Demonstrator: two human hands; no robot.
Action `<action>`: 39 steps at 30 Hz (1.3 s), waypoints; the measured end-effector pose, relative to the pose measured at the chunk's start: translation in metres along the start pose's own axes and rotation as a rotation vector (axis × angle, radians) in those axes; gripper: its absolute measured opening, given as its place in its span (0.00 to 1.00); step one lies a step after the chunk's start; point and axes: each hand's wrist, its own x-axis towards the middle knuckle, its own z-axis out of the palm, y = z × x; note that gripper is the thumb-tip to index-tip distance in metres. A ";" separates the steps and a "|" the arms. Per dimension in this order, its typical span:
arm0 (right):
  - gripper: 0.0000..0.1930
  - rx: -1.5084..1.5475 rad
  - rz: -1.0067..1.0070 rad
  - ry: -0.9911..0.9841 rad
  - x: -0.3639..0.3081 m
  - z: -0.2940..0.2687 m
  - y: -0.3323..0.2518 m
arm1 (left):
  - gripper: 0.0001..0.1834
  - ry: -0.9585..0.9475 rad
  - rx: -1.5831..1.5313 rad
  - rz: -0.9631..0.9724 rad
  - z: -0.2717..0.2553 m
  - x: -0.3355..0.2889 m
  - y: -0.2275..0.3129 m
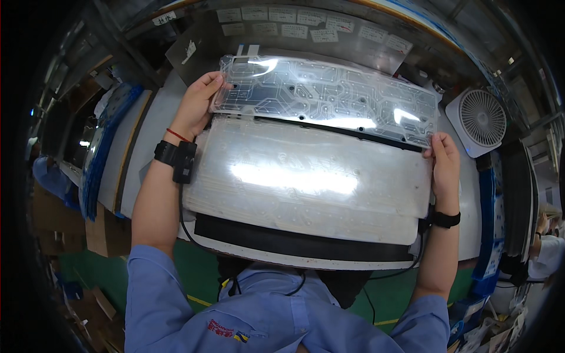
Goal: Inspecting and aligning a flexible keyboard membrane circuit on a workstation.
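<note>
Clock centred on the stack. Left hand (pixel 199 100), 10 o'clock: fingers pinched, thumb uppermost, on the left end of a clear sheet (pixel 329 91). Right hand (pixel 445 155), 3 o'clock: fingers pinched on its near right corner. Sheet, printed with circuit lines, is held at 12 o'clock from the stack of clear sheets (pixel 306 200); dark strip (pixel 376 139) between. Contact beneath sheet: cannot tell.

Progress (judged): sheet gripped at both ends; release not yet done. Whether stack is waiting or finished: cannot tell.

Edges: stack's near side is uneven, above a black mat (pixel 282 239) at 6 o'clock; worktop (pixel 329 257) rim just beyond. Metal panel (pixel 206 50) limits 12 o'clock; fan (pixel 479 117) near sheet's right end, 2 o'clock. More room appears towards 9 o'clock, along the worktop
</note>
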 end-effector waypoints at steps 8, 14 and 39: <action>0.10 -0.107 -0.042 0.056 0.002 -0.008 0.004 | 0.09 -0.032 -0.024 0.054 -0.009 0.001 0.003; 0.12 0.148 -0.012 0.083 -0.003 0.005 -0.007 | 0.12 -0.089 -0.181 0.137 -0.020 0.001 -0.001; 0.24 -0.132 -0.018 0.017 -0.002 0.002 -0.007 | 0.14 -0.037 0.019 -0.013 -0.015 0.006 -0.007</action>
